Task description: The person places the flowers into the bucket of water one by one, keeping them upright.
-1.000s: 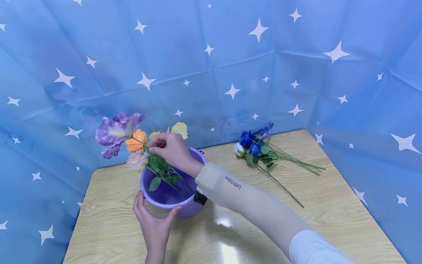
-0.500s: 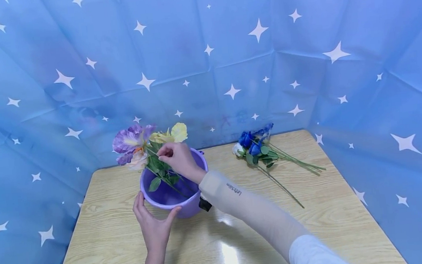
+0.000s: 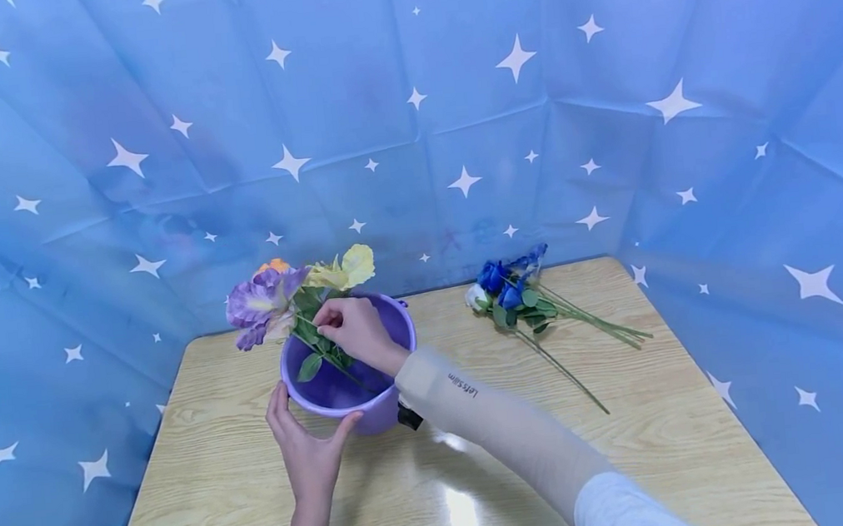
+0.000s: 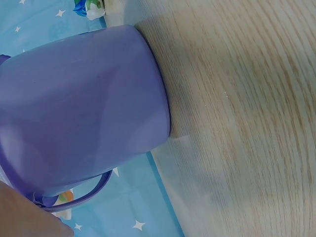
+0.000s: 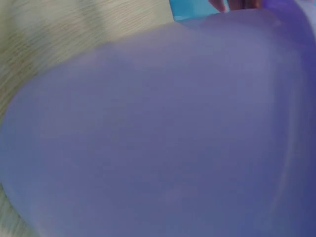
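Observation:
A purple bucket (image 3: 382, 417) stands on the table's left half, upright. My left hand (image 3: 306, 453) holds it at the near left, thumb on the front rim and fingers along the left side. Over the opening, my right hand (image 3: 358, 331) pinches the green stem of a purple flower (image 3: 263, 302) with ruffled petals, its bloom leaning out left. A yellow flower (image 3: 357, 265), an orange flower (image 3: 274, 266) and a mostly covered pale pink flower (image 3: 280, 325) also rise from the bucket. The bucket's wall (image 5: 158, 128) fills the right wrist view, which does not show the pinch.
Blue roses (image 3: 510, 293) and a white rose (image 3: 477, 296) lie with their stems on the wooden table (image 3: 678, 441), right of the bucket. A star-printed blue cloth (image 3: 410, 130) surrounds the table's back and sides. A bucket handle (image 4: 89, 195) hangs in the left wrist view.
My right hand has moved down and slightly right, bringing the purple flower lower, toward the bucket. Its bloom now covers much of the orange and pink flowers. The left hand stays put.

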Available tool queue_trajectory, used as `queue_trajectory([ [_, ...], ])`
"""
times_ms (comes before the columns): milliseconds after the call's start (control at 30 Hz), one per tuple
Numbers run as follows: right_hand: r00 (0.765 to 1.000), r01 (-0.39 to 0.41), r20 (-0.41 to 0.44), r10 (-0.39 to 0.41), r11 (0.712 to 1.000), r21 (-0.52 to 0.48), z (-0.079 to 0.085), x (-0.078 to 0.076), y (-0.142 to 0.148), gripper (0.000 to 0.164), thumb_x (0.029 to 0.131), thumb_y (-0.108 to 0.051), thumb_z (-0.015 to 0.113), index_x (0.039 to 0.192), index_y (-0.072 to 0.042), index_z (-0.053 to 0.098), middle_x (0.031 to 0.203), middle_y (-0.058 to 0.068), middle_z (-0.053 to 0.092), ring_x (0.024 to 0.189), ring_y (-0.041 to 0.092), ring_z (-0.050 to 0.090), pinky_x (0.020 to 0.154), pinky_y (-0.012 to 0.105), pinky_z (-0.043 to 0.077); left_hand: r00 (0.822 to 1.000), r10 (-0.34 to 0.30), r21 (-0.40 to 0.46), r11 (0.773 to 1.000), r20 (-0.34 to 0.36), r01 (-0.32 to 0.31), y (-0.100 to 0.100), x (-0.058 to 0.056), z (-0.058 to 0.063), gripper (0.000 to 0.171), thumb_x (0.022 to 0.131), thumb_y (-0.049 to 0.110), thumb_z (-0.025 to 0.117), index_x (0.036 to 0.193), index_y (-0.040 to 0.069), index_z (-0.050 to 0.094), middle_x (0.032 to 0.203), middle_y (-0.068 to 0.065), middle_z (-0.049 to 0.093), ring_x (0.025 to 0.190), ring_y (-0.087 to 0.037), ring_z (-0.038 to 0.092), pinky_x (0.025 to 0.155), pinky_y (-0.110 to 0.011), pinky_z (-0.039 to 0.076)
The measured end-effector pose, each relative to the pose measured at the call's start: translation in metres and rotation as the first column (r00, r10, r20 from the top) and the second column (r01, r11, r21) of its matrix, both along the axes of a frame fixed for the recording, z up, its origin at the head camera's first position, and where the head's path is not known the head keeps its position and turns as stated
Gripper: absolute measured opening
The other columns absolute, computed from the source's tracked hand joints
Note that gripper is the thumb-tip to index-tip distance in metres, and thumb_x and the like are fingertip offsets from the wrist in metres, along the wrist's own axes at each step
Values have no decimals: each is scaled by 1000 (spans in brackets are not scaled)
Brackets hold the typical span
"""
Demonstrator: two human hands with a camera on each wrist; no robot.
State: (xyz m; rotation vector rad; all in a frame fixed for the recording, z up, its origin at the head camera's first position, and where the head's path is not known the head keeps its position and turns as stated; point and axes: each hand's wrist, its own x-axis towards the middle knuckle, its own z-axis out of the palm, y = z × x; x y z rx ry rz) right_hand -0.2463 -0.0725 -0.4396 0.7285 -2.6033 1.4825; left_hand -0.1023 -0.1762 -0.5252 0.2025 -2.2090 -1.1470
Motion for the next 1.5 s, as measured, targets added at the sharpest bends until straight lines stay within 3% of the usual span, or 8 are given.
queue_trajectory([
  [400,998,-58,-33,59,998,22,-10,6,-2,5,91,-10,72,95,-12,75,88,-1,76,75,3,65,66,8,52,1000,0,8,1000,-8,0,0,0,-1,123,59,34,95,155,3,25,154,-22,30,141,-39,33,112,-63,37],
  [733,985,-140,-95,146,988,61,-12,9,-3,5,91,-12,72,95,-13,75,90,-2,76,77,2,66,69,5,52,998,-4,3,1000,-65,5,0,0,0,120,60,36,94,153,1,27,152,-23,32,139,-39,34,114,-60,36],
  [1000,988,-122,-81,134,983,137,-12,6,-8,4,91,-13,73,94,-15,76,89,-4,76,78,2,67,68,6,52,996,16,10,1000,-87,-15,3,1,0,115,63,35,94,152,2,28,153,-20,32,140,-39,35,121,-41,35],
  [1167,992,-101,-58,113,980,169,-11,3,-10,5,91,-13,72,94,-16,76,90,-4,76,78,3,67,68,7,52,993,24,-7,1000,-112,-25,8,4,2,113,63,31,94,151,-1,30,153,-22,32,140,-40,34,122,-42,34],
  [1367,995,-66,-57,80,976,208,-11,0,-11,4,92,-15,73,94,-16,76,90,-6,76,79,3,68,68,9,53,991,34,-17,999,-128,-37,13,6,5,111,62,27,94,148,-5,33,150,-26,34,139,-39,35,122,-27,32],
  [1500,996,-64,-39,74,975,214,-13,0,-12,4,92,-16,73,94,-17,76,91,-6,76,79,3,68,69,9,53,992,43,-19,999,-121,-46,13,7,5,110,63,25,94,148,-5,33,150,-26,34,139,-39,35,121,-27,32],
])
